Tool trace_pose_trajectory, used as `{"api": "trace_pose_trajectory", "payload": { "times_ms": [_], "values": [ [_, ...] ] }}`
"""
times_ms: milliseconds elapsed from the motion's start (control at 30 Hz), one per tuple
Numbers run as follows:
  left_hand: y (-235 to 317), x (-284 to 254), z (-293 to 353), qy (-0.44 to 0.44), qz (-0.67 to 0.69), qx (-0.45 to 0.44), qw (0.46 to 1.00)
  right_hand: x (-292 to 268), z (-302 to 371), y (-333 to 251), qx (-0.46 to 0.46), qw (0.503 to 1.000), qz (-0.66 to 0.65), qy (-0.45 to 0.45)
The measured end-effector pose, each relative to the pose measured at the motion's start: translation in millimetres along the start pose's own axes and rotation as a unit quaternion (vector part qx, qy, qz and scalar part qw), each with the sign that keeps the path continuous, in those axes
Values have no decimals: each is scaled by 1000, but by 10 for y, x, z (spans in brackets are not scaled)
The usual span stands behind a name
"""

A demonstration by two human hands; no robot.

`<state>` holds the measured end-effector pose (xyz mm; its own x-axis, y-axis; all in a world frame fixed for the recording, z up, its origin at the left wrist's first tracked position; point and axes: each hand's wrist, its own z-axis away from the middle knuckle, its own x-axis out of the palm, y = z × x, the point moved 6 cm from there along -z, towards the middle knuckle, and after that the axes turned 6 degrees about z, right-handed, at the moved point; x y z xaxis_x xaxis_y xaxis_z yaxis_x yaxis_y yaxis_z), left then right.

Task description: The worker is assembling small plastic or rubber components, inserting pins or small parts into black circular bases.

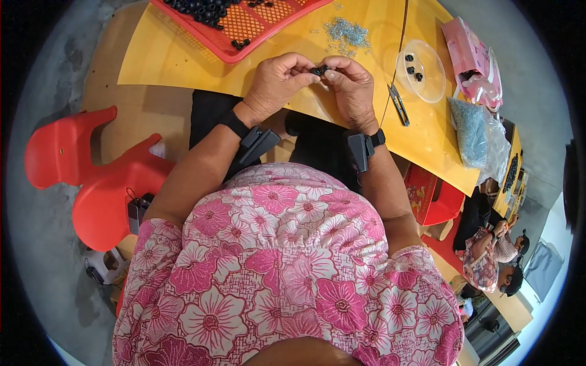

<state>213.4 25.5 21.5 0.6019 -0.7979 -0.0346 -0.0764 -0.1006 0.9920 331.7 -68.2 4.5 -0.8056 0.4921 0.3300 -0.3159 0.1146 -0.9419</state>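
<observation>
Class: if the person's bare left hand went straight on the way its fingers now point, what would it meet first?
The left hand would likely first meet the bare right hand, which faces it across a small, rounded black piece; depth there is unclear.

Blouse [299, 262]: short-sleeved, pink and white, large flowers over crosshatched lines
Trousers [320, 152]: black
Wrist straps [234, 124]: black
Strap boxes [257, 145]: dark, angular
</observation>
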Motion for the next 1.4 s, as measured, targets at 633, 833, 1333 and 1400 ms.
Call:
{"api": "trace_pose_trajectory", "payload": {
  "times_ms": [633,833,1333,1400],
  "values": [
    [-3,60,7,-40,-20,-15,999,49,102,-44,7,996,-86,0],
    [62,85,9,-41,-12,-9,999,28,127,-48,3,997,-77,4],
    [12,73,2,-43,-10,-5,999,6,134,-94,-64,991,114,39],
    [-3,74,6,-26,9,4,1000,-2,133,-93,-65,988,129,45]
  ]
}}
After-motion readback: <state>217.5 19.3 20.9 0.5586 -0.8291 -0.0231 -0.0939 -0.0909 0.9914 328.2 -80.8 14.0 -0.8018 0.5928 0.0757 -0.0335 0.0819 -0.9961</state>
